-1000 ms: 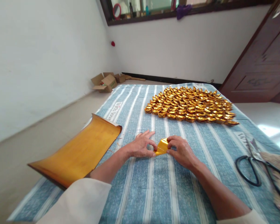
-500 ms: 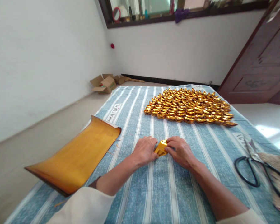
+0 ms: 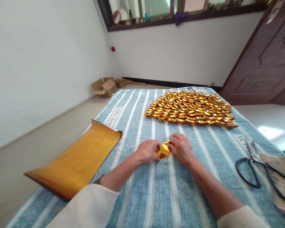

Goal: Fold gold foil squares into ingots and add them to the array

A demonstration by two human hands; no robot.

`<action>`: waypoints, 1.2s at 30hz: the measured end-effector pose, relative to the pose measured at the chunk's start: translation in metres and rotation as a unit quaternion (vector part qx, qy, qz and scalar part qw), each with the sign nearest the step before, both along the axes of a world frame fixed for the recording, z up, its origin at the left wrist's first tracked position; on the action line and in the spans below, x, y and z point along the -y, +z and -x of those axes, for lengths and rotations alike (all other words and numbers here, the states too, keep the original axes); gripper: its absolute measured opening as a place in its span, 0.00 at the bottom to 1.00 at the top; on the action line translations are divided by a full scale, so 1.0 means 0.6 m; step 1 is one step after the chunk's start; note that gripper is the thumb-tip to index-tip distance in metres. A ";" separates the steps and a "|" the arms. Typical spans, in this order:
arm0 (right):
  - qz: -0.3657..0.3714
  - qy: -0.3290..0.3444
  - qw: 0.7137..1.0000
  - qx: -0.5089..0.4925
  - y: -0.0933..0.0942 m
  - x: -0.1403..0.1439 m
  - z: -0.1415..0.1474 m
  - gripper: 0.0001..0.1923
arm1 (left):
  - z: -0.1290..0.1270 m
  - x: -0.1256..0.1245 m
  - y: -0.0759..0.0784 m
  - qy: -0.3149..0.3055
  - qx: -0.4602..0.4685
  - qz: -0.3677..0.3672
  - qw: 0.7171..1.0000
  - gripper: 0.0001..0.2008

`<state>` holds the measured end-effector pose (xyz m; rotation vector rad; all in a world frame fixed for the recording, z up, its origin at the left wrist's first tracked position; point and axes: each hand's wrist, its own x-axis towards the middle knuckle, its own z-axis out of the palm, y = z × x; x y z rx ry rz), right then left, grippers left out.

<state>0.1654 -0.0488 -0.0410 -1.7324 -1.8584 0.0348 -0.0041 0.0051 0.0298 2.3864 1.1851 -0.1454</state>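
Note:
A small folded piece of gold paper (image 3: 164, 149) sits between my two hands on the blue striped cloth (image 3: 156, 196). My left hand (image 3: 147, 151) pinches its left side with curled fingers. On the right side, my right hand (image 3: 182, 149) grips it too. Farther back on the cloth lies a wide patch of several finished gold paper ingots (image 3: 190, 108) in rows. A curled sheet of gold paper (image 3: 78, 159) lies to the left of my left arm.
Black-handled scissors (image 3: 254, 167) lie at the right, next to a woven straw item (image 3: 282, 177). Open cardboard boxes (image 3: 106, 86) sit on the floor by the white wall. A dark wooden door (image 3: 263, 63) stands at the back right.
Both hands have drawn closer around the gold piece, which is now folded smaller and more bunched. My left fingers have curled in. The view has shifted slightly.

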 end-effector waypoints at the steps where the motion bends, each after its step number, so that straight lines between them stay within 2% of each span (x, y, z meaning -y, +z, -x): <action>1: 0.009 0.003 1.000 0.003 0.002 0.000 -0.002 0.06 | 0.000 0.000 0.000 0.008 0.007 0.010 1.000 0.13; 5: 0.031 0.033 0.999 -0.031 0.007 0.002 -0.012 0.04 | 0.002 -0.004 -0.006 0.032 0.041 0.040 0.998 0.10; 8: 0.041 0.052 0.989 -0.130 0.014 0.004 -0.017 0.04 | 0.006 -0.008 -0.016 0.039 0.075 0.058 0.995 0.08; 12: 0.102 0.064 0.941 -0.317 0.028 0.011 -0.023 0.01 | 0.013 -0.008 -0.028 0.038 0.108 0.052 0.992 0.05; 14: 0.132 0.083 0.915 -0.373 0.037 0.016 -0.027 0.04 | 0.016 -0.003 -0.029 0.024 0.127 0.028 0.991 0.05; 16: 0.149 0.106 0.902 -0.391 0.048 0.021 -0.031 0.06 | 0.020 0.005 -0.029 -0.004 0.151 -0.023 0.988 0.04; 18: 0.147 0.117 0.902 -0.388 0.057 0.026 -0.036 0.05 | 0.025 0.013 -0.028 -0.042 0.169 -0.116 0.978 0.02; 21: 0.137 0.128 0.912 -0.365 0.064 0.031 -0.040 0.03 | 0.033 0.023 -0.033 -0.104 0.156 -0.294 0.937 0.09; 24: 0.155 0.151 0.920 -0.328 0.063 0.036 -0.038 0.04 | 0.042 0.032 -0.045 -0.162 0.134 -0.385 0.899 0.15; 26: 0.165 0.166 0.929 -0.287 0.062 0.038 -0.034 0.06 | 0.049 0.038 -0.054 -0.180 0.136 -0.385 0.895 0.15; 28: 0.164 0.178 0.940 -0.239 0.062 0.040 -0.031 0.06 | 0.056 0.044 -0.060 -0.183 0.146 -0.355 0.905 0.13; 33: 0.162 0.182 0.953 -0.180 0.064 0.043 -0.025 0.05 | 0.065 0.050 -0.057 -0.190 0.185 -0.218 0.939 0.08; 36: 0.159 0.178 0.955 -0.176 0.063 0.043 -0.022 0.05 | 0.063 0.050 -0.051 -0.168 0.200 -0.164 0.951 0.05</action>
